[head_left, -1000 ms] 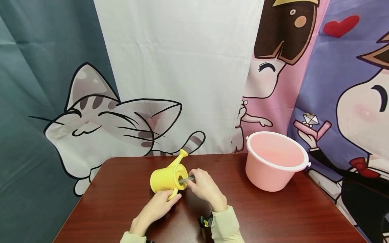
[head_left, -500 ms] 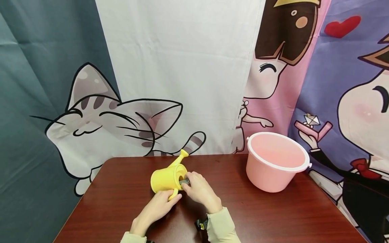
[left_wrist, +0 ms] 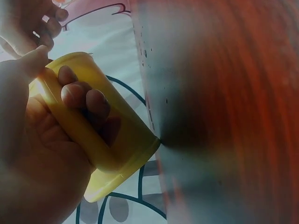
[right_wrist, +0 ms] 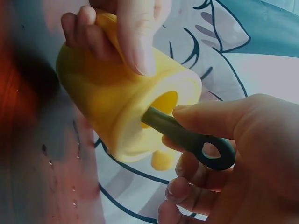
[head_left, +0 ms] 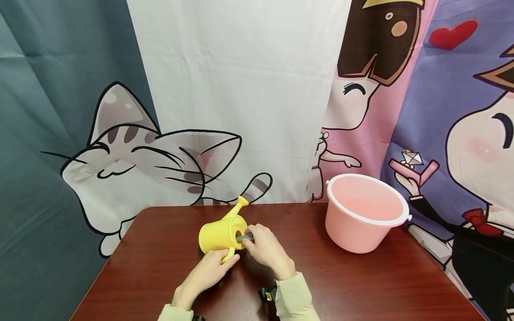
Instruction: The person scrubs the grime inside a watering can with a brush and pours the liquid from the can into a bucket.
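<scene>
A yellow watering can (head_left: 216,236) is tilted over at the middle of the table, its round opening turned toward my right hand. My left hand (head_left: 206,273) grips the can's handle, with fingers curled round it in the left wrist view. Between thumb and fingers, my right hand (head_left: 268,249) pinches a dark green tool handle (right_wrist: 175,131) with an eyelet at its end. The tool reaches into the can's opening, and its far end is hidden inside. The can's spout (head_left: 238,205) points up and away.
A pink bucket (head_left: 356,234) with a white rim stands at the back right of the brown wooden table (head_left: 361,285). Cartoon-printed cloths (head_left: 241,89) hang just behind the table's far edge.
My right hand moved left, pushing the green tool deeper into the can, then drew it back out a little. The left hand and can have stayed in place.
</scene>
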{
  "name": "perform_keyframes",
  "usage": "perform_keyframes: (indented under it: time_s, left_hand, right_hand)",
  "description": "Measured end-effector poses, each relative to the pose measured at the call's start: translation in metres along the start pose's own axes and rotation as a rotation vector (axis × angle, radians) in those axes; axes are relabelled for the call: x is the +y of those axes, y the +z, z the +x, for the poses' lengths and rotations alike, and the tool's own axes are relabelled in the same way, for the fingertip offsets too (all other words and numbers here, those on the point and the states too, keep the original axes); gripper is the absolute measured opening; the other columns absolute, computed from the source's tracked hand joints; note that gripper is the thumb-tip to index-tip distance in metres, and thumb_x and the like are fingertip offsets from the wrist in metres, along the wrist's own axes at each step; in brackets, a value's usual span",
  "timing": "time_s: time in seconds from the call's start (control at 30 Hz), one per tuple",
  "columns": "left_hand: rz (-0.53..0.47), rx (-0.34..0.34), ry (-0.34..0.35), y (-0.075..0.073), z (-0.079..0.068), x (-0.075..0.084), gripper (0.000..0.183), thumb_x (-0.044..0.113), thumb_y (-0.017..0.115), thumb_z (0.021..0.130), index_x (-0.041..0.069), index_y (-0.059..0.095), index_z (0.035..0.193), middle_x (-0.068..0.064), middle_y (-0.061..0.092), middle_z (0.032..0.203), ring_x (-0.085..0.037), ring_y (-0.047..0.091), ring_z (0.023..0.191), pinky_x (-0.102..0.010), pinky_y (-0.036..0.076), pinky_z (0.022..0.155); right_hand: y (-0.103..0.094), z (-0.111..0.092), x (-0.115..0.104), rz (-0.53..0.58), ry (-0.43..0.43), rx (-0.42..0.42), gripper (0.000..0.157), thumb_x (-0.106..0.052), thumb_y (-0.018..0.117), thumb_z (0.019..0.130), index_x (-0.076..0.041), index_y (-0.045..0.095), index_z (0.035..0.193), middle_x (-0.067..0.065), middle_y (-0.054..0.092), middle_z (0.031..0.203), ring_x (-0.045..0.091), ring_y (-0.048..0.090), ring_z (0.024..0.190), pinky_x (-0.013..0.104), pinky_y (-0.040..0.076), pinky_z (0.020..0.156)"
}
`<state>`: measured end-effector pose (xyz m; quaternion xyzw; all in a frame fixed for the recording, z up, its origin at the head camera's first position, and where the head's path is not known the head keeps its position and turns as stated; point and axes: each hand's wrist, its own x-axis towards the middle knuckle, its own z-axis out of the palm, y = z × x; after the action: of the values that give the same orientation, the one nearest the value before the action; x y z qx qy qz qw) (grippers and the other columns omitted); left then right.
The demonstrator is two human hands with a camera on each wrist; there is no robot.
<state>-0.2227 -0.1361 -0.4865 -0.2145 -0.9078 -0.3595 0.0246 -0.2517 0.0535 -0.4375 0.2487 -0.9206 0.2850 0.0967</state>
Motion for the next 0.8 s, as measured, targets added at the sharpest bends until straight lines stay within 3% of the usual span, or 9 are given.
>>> perform_keyframes:
  time_s: [0.2,0.57,0.8]
  left_hand:
    - [-0.011,-0.01,-0.033,-0.002,0.001,0.0,0.036,0.048,0.044,0.087,0.022,0.044,0.062,0.01,0.035,0.051,-0.004,0.034,0.045,-0.02,0.033,0.045]
    - [0.011,-0.008,-0.034,-0.003,0.002,0.0,0.036,0.047,0.044,0.088,0.022,0.043,0.062,0.011,0.036,0.051,-0.004,0.035,0.045,-0.02,0.034,0.046]
    - [-0.015,-0.023,-0.038,-0.001,0.001,0.0,0.036,0.048,0.044,0.087,0.022,0.043,0.062,0.01,0.037,0.05,-0.005,0.036,0.044,-0.02,0.035,0.045]
  right_hand:
    - [-0.011,-0.001,0.002,0.007,0.0,0.024,0.011,-0.021,0.059,0.082,-0.012,0.06,0.086,-0.005,0.049,0.076,0.01,0.045,0.066,0.023,0.039,0.058]
    - [-0.028,-0.005,-0.004,0.028,-0.011,0.029,0.01,-0.023,0.059,0.083,-0.013,0.059,0.083,-0.007,0.046,0.073,0.009,0.044,0.062,0.022,0.039,0.054]
    - [-0.028,-0.005,-0.004,0.036,-0.008,0.028,0.011,-0.023,0.06,0.082,-0.012,0.059,0.084,-0.007,0.047,0.073,0.009,0.044,0.062,0.021,0.039,0.054]
